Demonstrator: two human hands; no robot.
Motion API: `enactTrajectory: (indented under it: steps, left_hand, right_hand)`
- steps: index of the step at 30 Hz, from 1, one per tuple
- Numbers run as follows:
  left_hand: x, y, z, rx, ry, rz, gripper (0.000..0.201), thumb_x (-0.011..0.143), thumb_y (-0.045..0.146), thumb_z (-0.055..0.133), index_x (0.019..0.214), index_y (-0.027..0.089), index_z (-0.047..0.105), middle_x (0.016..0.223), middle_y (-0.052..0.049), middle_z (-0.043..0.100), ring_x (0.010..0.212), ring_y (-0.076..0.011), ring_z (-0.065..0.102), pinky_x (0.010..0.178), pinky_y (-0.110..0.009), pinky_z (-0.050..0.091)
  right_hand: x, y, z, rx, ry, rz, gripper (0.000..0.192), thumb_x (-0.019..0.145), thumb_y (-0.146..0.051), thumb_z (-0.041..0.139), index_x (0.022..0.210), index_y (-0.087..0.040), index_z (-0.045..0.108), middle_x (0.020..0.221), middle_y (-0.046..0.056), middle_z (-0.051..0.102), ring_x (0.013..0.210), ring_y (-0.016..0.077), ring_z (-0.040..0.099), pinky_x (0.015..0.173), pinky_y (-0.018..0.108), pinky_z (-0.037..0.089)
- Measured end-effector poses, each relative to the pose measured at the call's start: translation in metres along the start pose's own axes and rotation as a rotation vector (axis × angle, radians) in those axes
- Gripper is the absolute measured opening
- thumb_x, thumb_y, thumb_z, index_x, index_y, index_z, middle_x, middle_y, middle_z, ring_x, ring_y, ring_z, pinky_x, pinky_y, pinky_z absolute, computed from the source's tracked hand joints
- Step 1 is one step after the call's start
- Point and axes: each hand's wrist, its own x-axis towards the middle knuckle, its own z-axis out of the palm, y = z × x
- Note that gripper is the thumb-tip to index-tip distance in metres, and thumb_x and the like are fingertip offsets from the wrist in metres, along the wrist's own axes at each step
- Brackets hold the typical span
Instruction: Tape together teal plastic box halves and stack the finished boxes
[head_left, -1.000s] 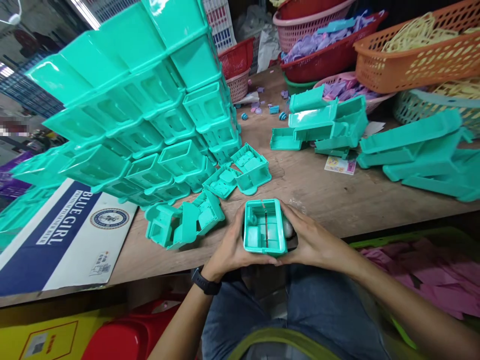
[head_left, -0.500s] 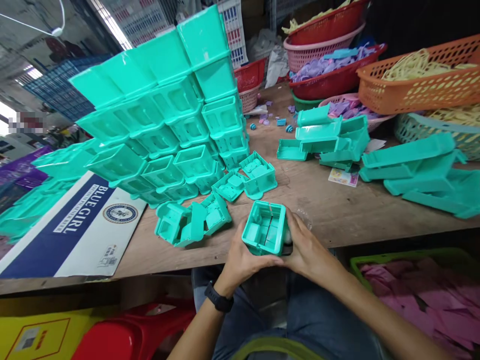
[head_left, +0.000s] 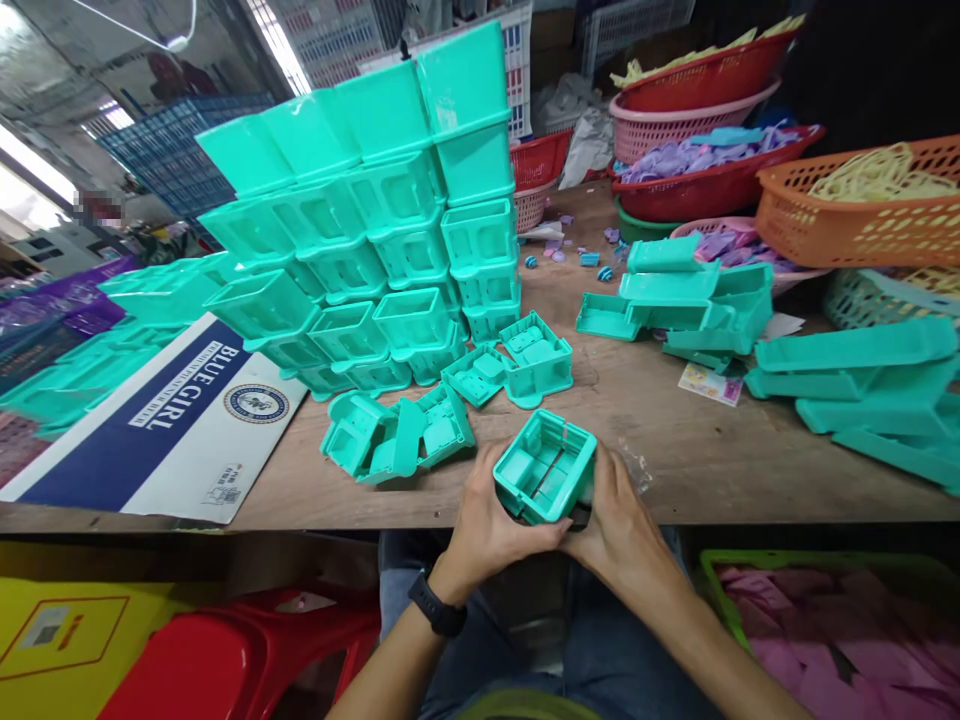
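Green box point(head_left: 545, 480) sits clamped between left hand point(head_left: 486, 528) at 9 o'clock and right hand point(head_left: 619, 530) at 3, fingers pressed around it, above the desk point(head_left: 675, 440) edge.

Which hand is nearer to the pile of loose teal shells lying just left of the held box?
Left. The left hand grips the held box on the side facing the loose shells; the right hand grips its far side.

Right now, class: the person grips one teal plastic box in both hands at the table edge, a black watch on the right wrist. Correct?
Not quite. The head view shows the watch on the left wrist; both the left hand and right hand do grip the teal plastic box.
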Motion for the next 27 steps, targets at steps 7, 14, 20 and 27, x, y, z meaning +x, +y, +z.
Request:
enactTrajectory:
  steps: [7, 14, 20, 27]
  left_hand:
    - [-0.006, 0.001, -0.003, -0.017, 0.001, -0.068, 0.068, 0.053, 0.029, 0.09, 0.11, 0.026, 0.054, 0.094, 0.0, 0.072, 0.085, -0.0303, 0.07, 0.079, -0.045, 0.06]
    - [0.0, 0.0, -0.023, -0.082, -0.236, -0.01, 0.071, 0.053, 0.022, 0.089, 0.117, 0.023, 0.058, 0.1, 0.0, 0.073, 0.091, -0.0276, 0.068, 0.081, -0.036, 0.054]
    - [0.0, -0.008, -0.021, -0.087, -0.276, 0.001, 0.073, 0.055, 0.024, 0.088, 0.121, 0.023, 0.056, 0.109, -0.004, 0.073, 0.101, -0.0305, 0.067, 0.085, -0.037, 0.054]
    - [0.002, -0.013, -0.023, -0.108, -0.325, 0.054, 0.073, 0.058, 0.027, 0.088, 0.122, 0.023, 0.053, 0.106, -0.002, 0.069, 0.095, -0.0264, 0.066, 0.084, -0.035, 0.052]
  right_hand:
    - [0.018, 0.018, -0.036, 0.038, -0.194, -0.141, 0.072, 0.079, -0.039, 0.083, 0.14, -0.027, 0.049, 0.131, 0.014, 0.067, 0.123, 0.0377, 0.067, 0.106, 0.059, 0.056]
    - [0.048, 0.03, -0.054, 0.272, -0.509, -0.091, 0.112, 0.066, -0.065, 0.09, 0.159, -0.027, 0.041, 0.157, 0.016, 0.055, 0.144, 0.0394, 0.054, 0.118, 0.059, 0.046]
    - [0.043, 0.028, -0.043, 0.473, -0.523, -0.035, 0.097, 0.068, -0.068, 0.088, 0.148, -0.026, 0.051, 0.144, 0.013, 0.067, 0.123, 0.0337, 0.069, 0.102, 0.046, 0.059]
    - [0.034, 0.029, -0.041, 0.456, -0.453, -0.018, 0.097, 0.066, -0.078, 0.083, 0.141, -0.025, 0.051, 0.129, 0.013, 0.073, 0.11, 0.0333, 0.074, 0.089, 0.042, 0.063]
